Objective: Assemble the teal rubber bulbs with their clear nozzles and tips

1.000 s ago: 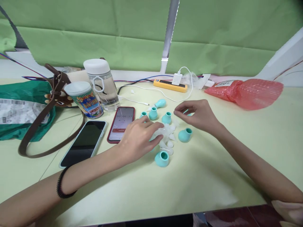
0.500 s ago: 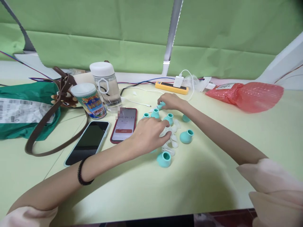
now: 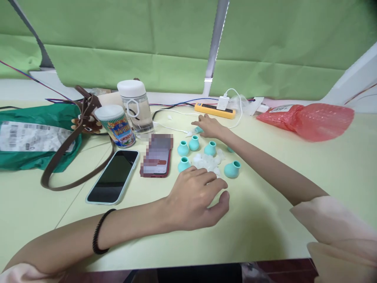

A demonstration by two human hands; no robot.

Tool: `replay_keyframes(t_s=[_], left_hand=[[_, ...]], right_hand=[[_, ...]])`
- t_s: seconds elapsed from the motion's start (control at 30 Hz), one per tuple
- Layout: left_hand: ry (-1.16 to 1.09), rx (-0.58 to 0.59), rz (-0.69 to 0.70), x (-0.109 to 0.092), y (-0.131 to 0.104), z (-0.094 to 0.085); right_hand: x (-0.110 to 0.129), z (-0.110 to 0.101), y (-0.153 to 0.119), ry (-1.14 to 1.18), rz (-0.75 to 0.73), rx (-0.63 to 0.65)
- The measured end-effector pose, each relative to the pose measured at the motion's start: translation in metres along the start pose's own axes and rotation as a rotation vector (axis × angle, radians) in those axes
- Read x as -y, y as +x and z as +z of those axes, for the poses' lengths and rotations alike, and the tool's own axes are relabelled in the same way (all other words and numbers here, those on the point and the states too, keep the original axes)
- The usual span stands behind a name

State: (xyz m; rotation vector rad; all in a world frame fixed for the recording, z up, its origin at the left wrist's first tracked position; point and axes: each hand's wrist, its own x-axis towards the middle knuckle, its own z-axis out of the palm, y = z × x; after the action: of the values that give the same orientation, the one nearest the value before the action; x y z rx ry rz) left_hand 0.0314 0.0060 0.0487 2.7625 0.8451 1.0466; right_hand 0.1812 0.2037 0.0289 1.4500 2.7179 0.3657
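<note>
Several small teal round-bellied pots with open necks stand on the pale table, among them one pot (image 3: 210, 148) in the middle and another (image 3: 232, 169) at the right. Between them lies a heap of translucent whitish pieces (image 3: 205, 162). My left hand (image 3: 196, 200) is in front of the group, thumb and forefinger apart; its other fingertips and whatever is under the palm are hidden. At the back my right hand (image 3: 210, 127) reaches over a teal pot (image 3: 198, 129), fingers spread and loose. My right forearm partly covers one more pot (image 3: 230, 149).
Left of the pots lie a red-cased phone (image 3: 157, 157) and a dark-screened phone (image 3: 114, 177). Behind them stand a printed cup (image 3: 119, 131) and a clear bottle (image 3: 138, 114). A yellow power strip (image 3: 226, 114) with a charger is at the back, and red wrap (image 3: 318, 121) at the right.
My left hand has come back toward me and now covers the spot where the front pot stood. Beside the back pot, the fingers of my right hand have spread and lifted off it.
</note>
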Motion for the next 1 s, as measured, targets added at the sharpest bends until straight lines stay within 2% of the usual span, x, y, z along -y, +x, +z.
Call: replay_keyframes(t_s=[0.17, 0.3, 0.33, 0.4, 0.43, 0.47, 0.53, 0.57, 0.6, 0.63, 0.73, 0.9, 1.0], left_hand=[[-0.075, -0.077, 0.027, -0.002, -0.003, -0.003], [-0.21, -0.259, -0.011, 0.01, 0.001, -0.006], [-0.249, -0.333, -0.037, 0.014, 0.002, -0.008], [-0.322, -0.463, -0.124, 0.02, 0.004, -0.01], [-0.369, -0.497, -0.175, 0.022, 0.005, -0.011], [-0.421, -0.495, -0.226, 0.021, 0.004, -0.011], [-0.524, -0.402, -0.287, 0.016, 0.001, -0.012], [-0.55, -0.31, -0.3, 0.011, -0.002, -0.013], [-0.553, -0.228, -0.298, 0.006, -0.005, -0.014], [-0.552, -0.142, -0.297, 0.001, -0.007, -0.015], [-0.622, -0.001, -0.35, -0.013, -0.011, -0.019], [-0.63, 0.051, -0.412, -0.018, -0.009, -0.018], [-0.605, 0.116, -0.357, -0.014, -0.009, -0.014]], right_hand=[[0.003, -0.009, -0.003, -0.017, 0.03, -0.073], [0.008, -0.038, -0.018, 0.014, 0.14, -0.244], [0.012, -0.047, -0.025, 0.071, 0.171, -0.312], [0.025, -0.064, -0.045, 0.409, 0.193, -0.504], [0.034, -0.072, -0.058, 0.609, 0.176, -0.549], [0.043, -0.078, -0.073, 0.8, 0.138, -0.536], [0.062, -0.087, -0.103, 1.101, 0.011, -0.388], [0.07, -0.089, -0.118, 1.19, -0.029, -0.295], [0.077, -0.091, -0.132, 1.228, -0.056, -0.224], [0.082, -0.091, -0.143, 1.221, -0.072, -0.213], [0.085, -0.089, -0.164, 1.05, -0.156, -0.36], [0.081, -0.078, -0.164, 0.984, -0.236, -0.433], [0.088, -0.071, -0.165, 1.02, -0.277, -0.525]])
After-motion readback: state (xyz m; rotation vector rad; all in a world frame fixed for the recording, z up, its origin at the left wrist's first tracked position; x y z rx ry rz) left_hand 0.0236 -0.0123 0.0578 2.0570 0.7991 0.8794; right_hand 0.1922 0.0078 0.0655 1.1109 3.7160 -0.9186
